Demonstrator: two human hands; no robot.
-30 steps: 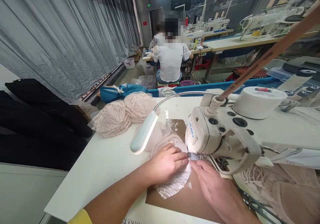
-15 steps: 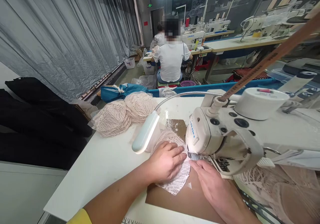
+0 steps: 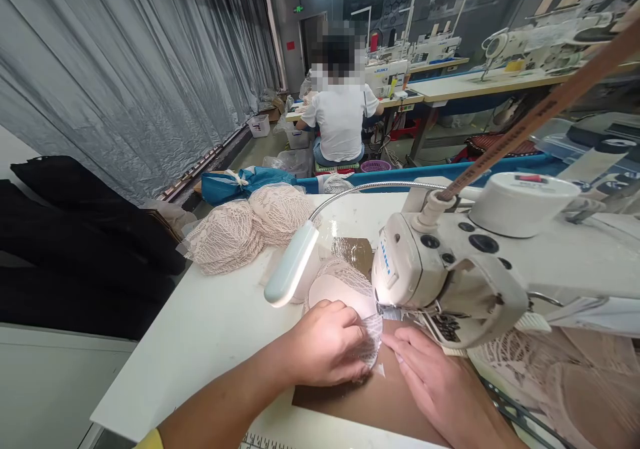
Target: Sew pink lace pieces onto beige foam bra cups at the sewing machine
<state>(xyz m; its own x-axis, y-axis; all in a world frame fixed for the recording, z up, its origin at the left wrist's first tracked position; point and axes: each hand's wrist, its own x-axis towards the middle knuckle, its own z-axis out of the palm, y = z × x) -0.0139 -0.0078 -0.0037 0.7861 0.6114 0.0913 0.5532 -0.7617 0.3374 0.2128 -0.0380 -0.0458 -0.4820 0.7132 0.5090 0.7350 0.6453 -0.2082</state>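
A pale pink lace bra cup [image 3: 337, 283] lies under the head of a white sewing machine [image 3: 407, 262], its smooth inner side partly showing. My left hand [image 3: 330, 342] is closed on the near part of the lace, its fingers curled under and partly hidden. Just right of the cup's edge, my right hand [image 3: 435, 375] lies low with fingers stretched out together, the fingertips at the lace border. Beneath both hands is a brown plate [image 3: 360, 409] set on the white tabletop. The needle area is mostly hidden behind the machine head.
A lamp [image 3: 293, 265] on a bendy metal neck hangs over the cup. Stacked lace cups [image 3: 225, 235] stand at the table's back left. More lace pieces [image 3: 575, 375] lie to the right. Ahead, a person in a white shirt [image 3: 343, 125] sits at another machine.
My left hand has gone from lying flat on the lace to curling around its near part, folding it and baring the smooth inner cup. My right hand has shifted slightly toward me.
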